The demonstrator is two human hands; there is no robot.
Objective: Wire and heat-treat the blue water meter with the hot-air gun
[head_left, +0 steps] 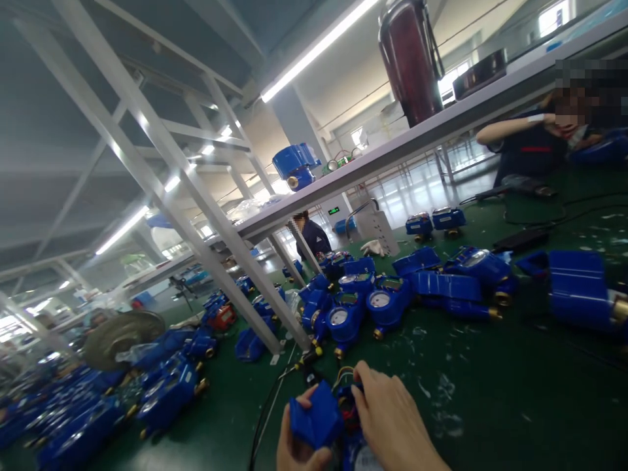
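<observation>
At the bottom centre my left hand (294, 448) grips a blue plastic meter cover (315, 418), thumb on top of it. My right hand (392, 422) lies beside it with fingers curled over the open blue water meter (354, 438), where red and yellow wires (345, 379) show. What the right fingers pinch is hidden. Both hands sit low over the green table mat (490, 392).
Several blue water meters (387, 301) lie in a heap ahead, more at the left (167, 392). A white slanted frame post (196, 216) carries a shelf (417, 140) with a dark red bottle (409, 59). Two other people work beyond, one at the far right (534, 140).
</observation>
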